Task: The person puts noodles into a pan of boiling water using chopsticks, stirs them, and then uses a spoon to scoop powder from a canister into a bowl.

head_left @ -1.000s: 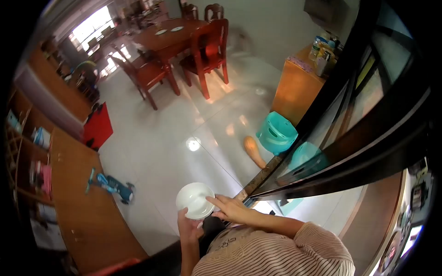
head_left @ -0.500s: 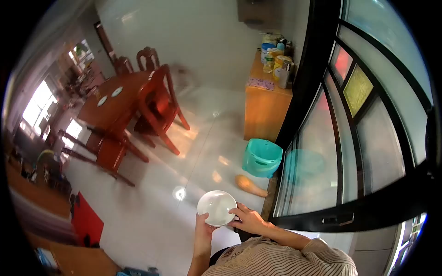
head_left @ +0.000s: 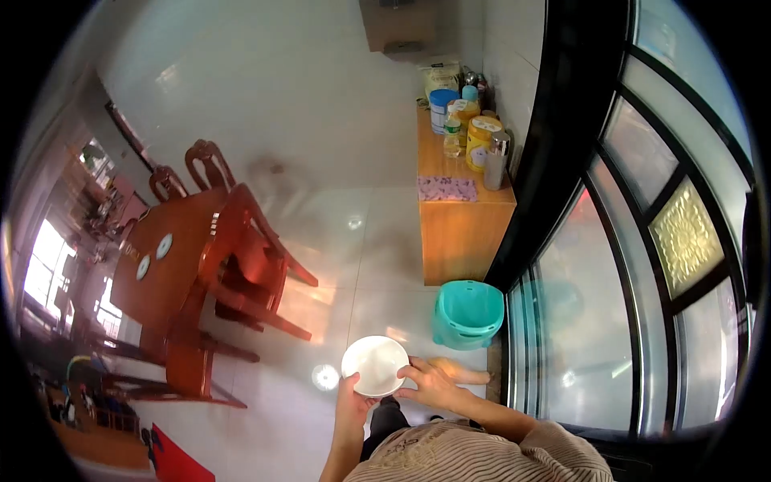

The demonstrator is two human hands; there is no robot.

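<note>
A white bowl (head_left: pixel 374 363) is held in front of my body, its open top facing up, and I see nothing in it. My left hand (head_left: pixel 352 399) grips the bowl's near left side, thumb over the rim and fingers underneath. On the right side of the rim, my right hand (head_left: pixel 430 386) is closed on the same bowl, its lower fingers partly hidden. Just beyond my right hand, a tan gourd (head_left: pixel 462 370) lies on the floor, partly covered by that hand.
A teal plastic bin (head_left: pixel 469 315) stands by the wooden cabinet (head_left: pixel 462 241), which carries bottles and cans. To the right is a black-framed glass door (head_left: pixel 594 305). On the left are a dining table (head_left: pixel 173 233) with two white discs and red-brown chairs (head_left: pixel 265 277).
My view has shifted, with the cabinet and teal bin lower in the picture and the table further left. Both hands still hold the bowl, and my right hand now overlaps the gourd.
</note>
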